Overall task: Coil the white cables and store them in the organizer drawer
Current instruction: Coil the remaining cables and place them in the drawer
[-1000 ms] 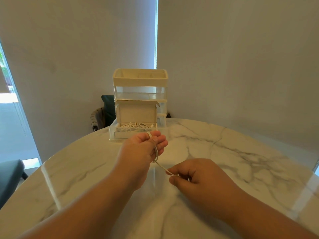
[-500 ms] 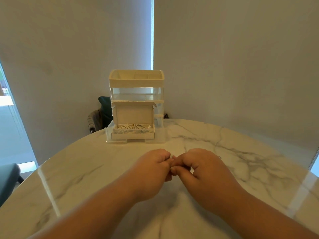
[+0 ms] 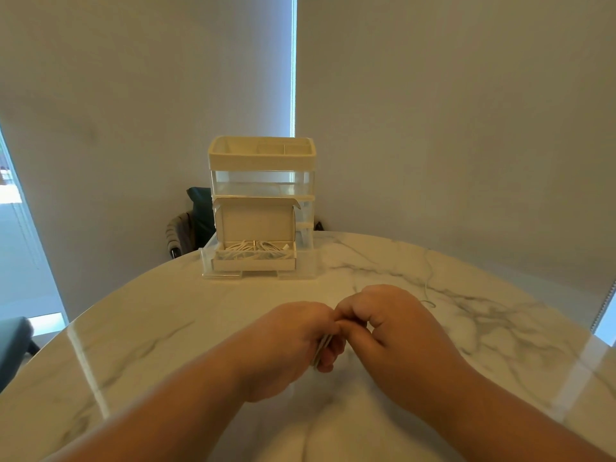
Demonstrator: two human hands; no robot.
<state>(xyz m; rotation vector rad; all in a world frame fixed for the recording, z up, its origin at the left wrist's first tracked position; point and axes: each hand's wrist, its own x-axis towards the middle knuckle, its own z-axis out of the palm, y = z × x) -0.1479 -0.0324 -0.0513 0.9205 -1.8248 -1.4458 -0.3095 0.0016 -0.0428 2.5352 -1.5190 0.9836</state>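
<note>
Walls: we face two plain grey panels [image 3: 133, 95], split by a thin bright vertical gap [image 3: 293, 61].
Window: a pane [image 3: 20, 245] on our left glows with daylight.
Table: we look down on a round, glossy white marble top [image 3: 500, 328] with grey veins.
Chairs: we see a dark chair back [image 3: 200, 211] behind the table and a dark seat [image 3: 13, 348] at our lower left.

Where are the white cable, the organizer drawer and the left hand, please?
white cable [image 3: 321, 351]: head view, strands beside the curled fingers.
organizer drawer [image 3: 305, 265]: head view, clear front wall.
left hand [image 3: 290, 345]: head view, back of hand.
</note>
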